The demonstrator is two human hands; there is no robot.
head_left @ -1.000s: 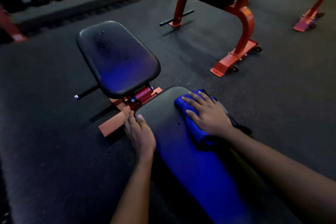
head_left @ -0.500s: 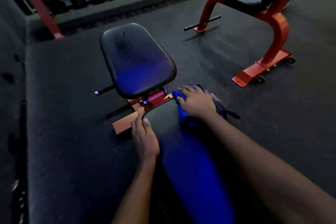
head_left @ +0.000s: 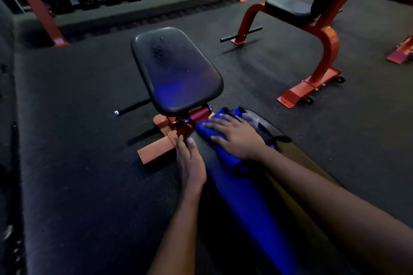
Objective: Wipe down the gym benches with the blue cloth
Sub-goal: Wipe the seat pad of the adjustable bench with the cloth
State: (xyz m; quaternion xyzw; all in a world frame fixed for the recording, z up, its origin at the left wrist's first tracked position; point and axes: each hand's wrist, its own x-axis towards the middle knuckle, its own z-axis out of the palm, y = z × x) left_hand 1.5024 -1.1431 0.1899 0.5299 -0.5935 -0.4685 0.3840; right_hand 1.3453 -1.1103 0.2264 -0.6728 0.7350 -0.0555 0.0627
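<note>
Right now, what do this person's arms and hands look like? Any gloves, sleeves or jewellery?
Both are bare. The left hand and right hand wear no gloves, and no rings show. The left forearm and right forearm carry no sleeve, watch or band as far up as the frame reaches.

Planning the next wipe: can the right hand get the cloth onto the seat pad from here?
Probably yes. The right hand presses the cloth at the long pad's far end, the seat pad lies just beyond the hinge, nothing between them.

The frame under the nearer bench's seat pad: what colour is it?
The frame is red-orange; the head view shows it best.
</note>
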